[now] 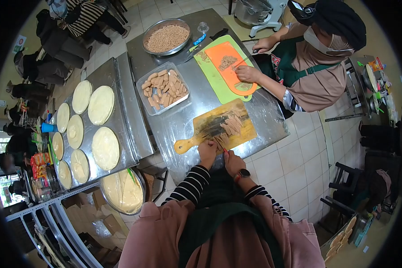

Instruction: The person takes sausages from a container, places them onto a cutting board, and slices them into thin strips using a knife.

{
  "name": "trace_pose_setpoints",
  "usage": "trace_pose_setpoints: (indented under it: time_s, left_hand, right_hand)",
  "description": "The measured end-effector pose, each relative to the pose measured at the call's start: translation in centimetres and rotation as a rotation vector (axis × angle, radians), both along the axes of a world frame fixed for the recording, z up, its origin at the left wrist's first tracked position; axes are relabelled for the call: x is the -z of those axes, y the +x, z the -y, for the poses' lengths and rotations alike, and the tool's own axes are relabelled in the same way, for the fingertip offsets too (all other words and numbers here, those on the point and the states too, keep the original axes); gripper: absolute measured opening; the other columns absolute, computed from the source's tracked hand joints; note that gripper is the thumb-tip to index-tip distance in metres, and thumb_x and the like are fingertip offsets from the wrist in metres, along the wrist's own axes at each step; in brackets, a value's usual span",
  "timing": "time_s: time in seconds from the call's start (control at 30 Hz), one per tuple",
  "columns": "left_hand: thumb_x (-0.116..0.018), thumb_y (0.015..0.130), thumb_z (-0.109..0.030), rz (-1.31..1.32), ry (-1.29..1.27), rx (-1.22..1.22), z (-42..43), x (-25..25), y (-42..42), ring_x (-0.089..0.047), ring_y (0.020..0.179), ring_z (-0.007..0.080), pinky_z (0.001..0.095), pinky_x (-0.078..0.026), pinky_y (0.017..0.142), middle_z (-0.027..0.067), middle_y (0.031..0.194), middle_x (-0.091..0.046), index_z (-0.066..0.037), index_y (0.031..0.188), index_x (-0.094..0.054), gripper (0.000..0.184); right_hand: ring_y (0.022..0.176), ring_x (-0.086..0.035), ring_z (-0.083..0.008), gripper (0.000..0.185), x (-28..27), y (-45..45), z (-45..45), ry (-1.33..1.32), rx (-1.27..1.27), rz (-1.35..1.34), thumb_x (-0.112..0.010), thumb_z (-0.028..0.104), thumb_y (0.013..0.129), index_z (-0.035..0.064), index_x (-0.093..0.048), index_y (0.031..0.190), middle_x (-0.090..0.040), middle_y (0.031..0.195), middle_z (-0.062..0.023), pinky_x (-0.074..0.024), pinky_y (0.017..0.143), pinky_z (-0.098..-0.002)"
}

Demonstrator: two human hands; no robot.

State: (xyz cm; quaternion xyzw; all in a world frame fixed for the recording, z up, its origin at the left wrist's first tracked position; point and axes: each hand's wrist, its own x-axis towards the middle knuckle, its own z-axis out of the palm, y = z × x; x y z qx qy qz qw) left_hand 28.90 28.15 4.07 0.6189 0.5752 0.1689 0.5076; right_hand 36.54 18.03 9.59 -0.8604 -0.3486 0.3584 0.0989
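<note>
- We find the wooden board (210, 120) yellow-brown, with a blackish patch across its middle.
- The cut strips (231, 126) are a dull pinkish brown; the knife handle (226, 152) is red.
- We note black and white stripes on the near sleeve (190, 184), dusty pink on the tunic (152, 223), dark green on the near apron (230, 223).
- The watch (243, 173) is black, its strap reddish.
- We distinguish an orange board (217, 51) from a lime-green board (204, 69).
- The co-worker's apron (295, 67) is green, the cap (339, 22) black.
- We see pale cream rounds (101, 105), light brown sticks (165, 89) and a blue cup (47, 127).
</note>
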Motion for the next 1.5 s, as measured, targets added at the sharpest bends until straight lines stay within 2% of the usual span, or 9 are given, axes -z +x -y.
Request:
trace_pose_setpoints:
  time_s: [0.33, 0.5, 0.83, 0.9, 0.97, 1.2, 1.3, 1.43, 1.5]
  left_hand:
    - [-0.061, 0.072, -0.007, 0.0, 0.016, 0.018, 0.0, 0.4, -0.2, -0.056, 0.047, 0.0123, 0.0235, -0.044, 0.044, 0.0081, 0.058, -0.06, 0.002, 0.071, -0.061, 0.01]
    - [-0.062, 0.073, -0.008, -0.031, 0.027, 0.027, -0.1, 0.0, 0.0, -0.057, 0.046, 0.0128, 0.0236, -0.045, 0.045, 0.0086, 0.058, -0.06, 0.003, 0.072, -0.061, 0.011]
    - [-0.061, 0.073, -0.008, -0.001, -0.065, 0.02, -0.3, -1.2, 0.1, -0.057, 0.048, 0.0127, 0.0233, -0.045, 0.046, 0.0084, 0.058, -0.06, 0.002, 0.071, -0.06, 0.01]
    - [-0.06, 0.07, -0.008, 0.03, -0.057, -0.01, -0.2, -1.0, 0.1, -0.059, 0.05, 0.018, 0.0287, -0.047, 0.05, 0.0108, 0.057, -0.06, 0.001, 0.067, -0.061, 0.01]
    - [-0.06, 0.07, -0.008, 0.042, -0.066, -0.017, -0.1, -0.7, 0.0, -0.059, 0.05, 0.0183, 0.0287, -0.047, 0.05, 0.0108, 0.057, -0.06, 0.001, 0.067, -0.061, 0.01]
    - [-0.062, 0.071, -0.01, 0.01, -0.073, -0.027, -0.1, -0.9, 0.2, -0.06, 0.051, 0.0194, 0.0288, -0.047, 0.05, 0.0114, 0.059, -0.061, 0.001, 0.068, -0.061, 0.011]
    - [-0.063, 0.071, -0.011, 0.022, -0.03, -0.02, 0.0, -0.9, 0.1, -0.06, 0.051, 0.0199, 0.0292, -0.047, 0.051, 0.0122, 0.059, -0.061, 0.002, 0.069, -0.061, 0.012]
    - [-0.064, 0.07, -0.011, 0.002, -0.064, -0.039, 0.1, -1.9, 0.2, -0.06, 0.052, 0.0211, 0.03, -0.047, 0.052, 0.0129, 0.059, -0.061, 0.002, 0.068, -0.061, 0.013]
    - [-0.063, 0.069, -0.009, -0.028, 0.009, -0.017, 0.0, -1.2, 0.1, -0.06, 0.053, 0.0217, 0.0303, -0.047, 0.053, 0.0133, 0.06, -0.061, 0.002, 0.068, -0.061, 0.012]
  right_hand:
    - [0.07, -0.058, -0.0375, 0.035, -0.6, -0.2, -0.1, 0.033, 0.003, 0.093, -0.032, 0.034, 0.09, 0.0022, -0.047, 0.087, -0.059, 0.072, -0.0204, -0.0457, 0.064, -0.0465]
    - [0.072, -0.058, -0.038, 0.036, -1.7, 0.1, -0.2, 0.031, 0.028, 0.041, -0.032, 0.035, 0.09, 0.0024, -0.047, 0.087, -0.059, 0.074, -0.0203, -0.0448, 0.064, -0.0477]
    - [0.076, -0.057, -0.0402, 0.037, 0.1, -0.3, 0.6, 0.017, 0.045, -0.019, -0.03, 0.034, 0.09, 0.0021, -0.048, 0.09, -0.059, 0.078, -0.0228, -0.0439, 0.068, -0.0488]
    - [0.076, -0.057, -0.0403, 0.038, 0.8, -0.3, 0.8, 0.025, 0.041, -0.016, -0.03, 0.035, 0.09, 0.0021, -0.047, 0.09, -0.059, 0.077, -0.0222, -0.044, 0.068, -0.0487]
    - [0.072, -0.057, -0.0408, 0.036, 2.4, -0.5, 1.0, 0.033, 0.036, 0.006, -0.029, 0.035, 0.09, 0.0032, -0.047, 0.092, -0.059, 0.075, -0.0229, -0.0445, 0.065, -0.0491]
    - [0.067, -0.057, -0.0397, 0.033, 0.4, -0.2, 2.1, 0.024, 0.024, 0.106, -0.033, 0.034, 0.09, 0.0042, -0.045, 0.093, -0.059, 0.071, -0.0219, -0.0447, 0.06, -0.0489]
    - [0.073, -0.057, -0.0395, 0.035, -0.7, 0.1, 1.6, 0.016, 0.048, 0.079, -0.032, 0.036, 0.09, 0.0035, -0.046, 0.09, -0.059, 0.076, -0.0207, -0.0446, 0.065, -0.0488]
    - [0.073, -0.057, -0.0396, 0.035, -1.3, -0.4, 1.1, 0.013, 0.033, 0.035, -0.032, 0.036, 0.09, 0.0037, -0.046, 0.09, -0.059, 0.077, -0.0213, -0.0442, 0.065, -0.0495]
    - [0.073, -0.057, -0.0394, 0.035, -0.9, -0.8, 1.2, 0.05, 0.037, 0.053, -0.032, 0.035, 0.09, 0.0038, -0.047, 0.089, -0.059, 0.077, -0.0218, -0.044, 0.065, -0.0494]
